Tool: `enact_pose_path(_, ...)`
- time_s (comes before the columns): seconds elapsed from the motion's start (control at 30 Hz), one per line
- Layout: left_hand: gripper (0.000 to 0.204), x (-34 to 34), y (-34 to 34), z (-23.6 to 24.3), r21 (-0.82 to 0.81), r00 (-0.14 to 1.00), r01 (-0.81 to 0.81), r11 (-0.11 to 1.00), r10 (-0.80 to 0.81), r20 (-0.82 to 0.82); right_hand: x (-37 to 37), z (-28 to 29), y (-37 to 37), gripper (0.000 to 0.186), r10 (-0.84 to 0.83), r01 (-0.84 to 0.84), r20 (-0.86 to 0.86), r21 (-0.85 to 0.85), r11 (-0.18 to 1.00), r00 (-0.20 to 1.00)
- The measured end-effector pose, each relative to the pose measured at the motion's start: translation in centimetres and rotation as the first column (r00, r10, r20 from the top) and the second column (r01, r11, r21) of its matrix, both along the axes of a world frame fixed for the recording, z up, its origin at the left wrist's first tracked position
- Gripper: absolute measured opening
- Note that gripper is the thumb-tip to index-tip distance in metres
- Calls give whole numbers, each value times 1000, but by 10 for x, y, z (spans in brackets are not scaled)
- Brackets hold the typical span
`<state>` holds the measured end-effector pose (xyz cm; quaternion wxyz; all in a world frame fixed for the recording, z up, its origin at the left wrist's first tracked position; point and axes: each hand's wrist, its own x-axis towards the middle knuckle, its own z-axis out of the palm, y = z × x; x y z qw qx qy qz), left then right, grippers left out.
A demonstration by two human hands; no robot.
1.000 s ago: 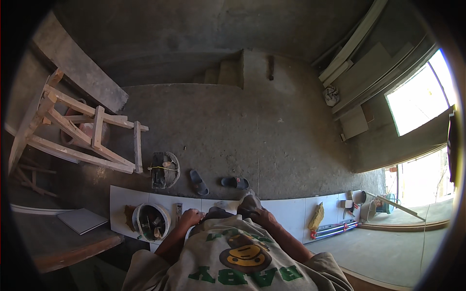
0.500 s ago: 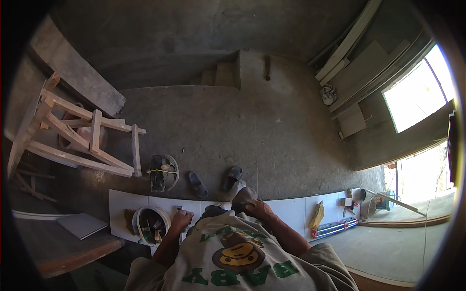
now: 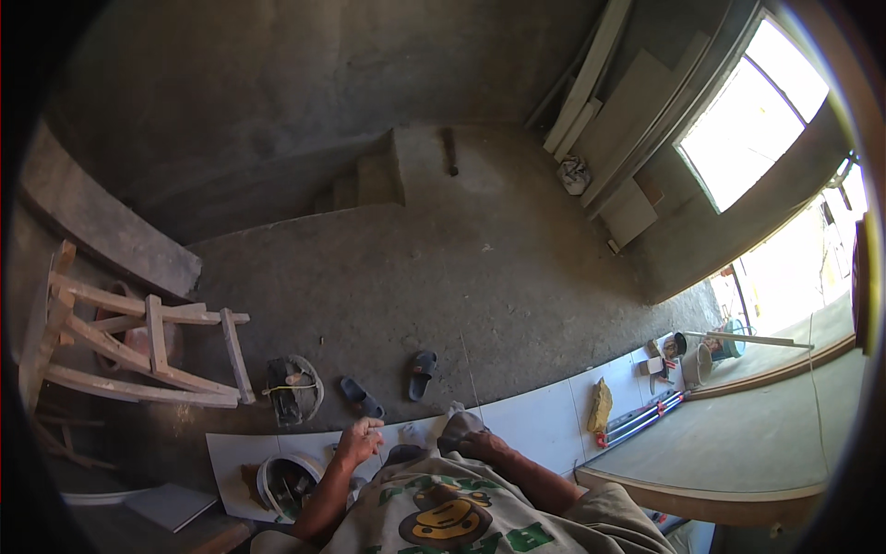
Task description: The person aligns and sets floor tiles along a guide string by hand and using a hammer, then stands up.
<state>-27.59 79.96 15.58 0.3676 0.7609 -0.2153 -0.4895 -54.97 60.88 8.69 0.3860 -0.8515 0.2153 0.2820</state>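
Note:
My left hand [image 3: 359,442] is raised beside my left leg, above the white tiles, its fingers loosely apart with nothing visible in them. A white bucket [image 3: 266,484] with tools inside stands just left of that forearm. My right hand [image 3: 482,446] rests on my bent right knee [image 3: 460,428], fingers lying over the grey cloth and partly hard to make out. Part of a pale foot shows past this knee. A strip of white tiles [image 3: 526,413] runs beneath me. Two dark slippers, one on the left [image 3: 361,397] and one farther right [image 3: 422,376], lie on the concrete beyond.
A mortar-caked black tub [image 3: 297,390] sits left of the slippers, near a wooden trestle [image 3: 152,342]. To the right, a yellowish lump [image 3: 600,406] and metal rails [image 3: 640,420] lie on the tiles. A wooden-edged board [image 3: 720,443] lies at the right; concrete steps [image 3: 360,185] are at the back.
The view has tilted and turned, so the room sits differently in it. My left hand has risen from beside the bucket and its curled fingers have loosened. My right hand stays on the knee.

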Motion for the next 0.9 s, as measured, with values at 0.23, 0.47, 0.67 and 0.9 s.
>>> enact_pose_path(0.23,25,-4,-98,139,-333,984,-10,943,-50,-171,-17,28,-5,42,-326,321,-14,215,922,945)
enact_pose_path(0.47,36,-20,-171,307,-792,923,363,490,-72,378,-29,60,-48,40,-273,243,36,360,901,961)
enact_pose_path(0.67,29,-34,-200,404,-894,900,410,182,-241,364,-13,110,-81,45,-328,394,-250,293,871,911)
enact_pose_path(0.9,37,-57,-229,421,-826,844,536,173,-83,530,-54,25,-108,61,-196,293,-390,205,934,900)
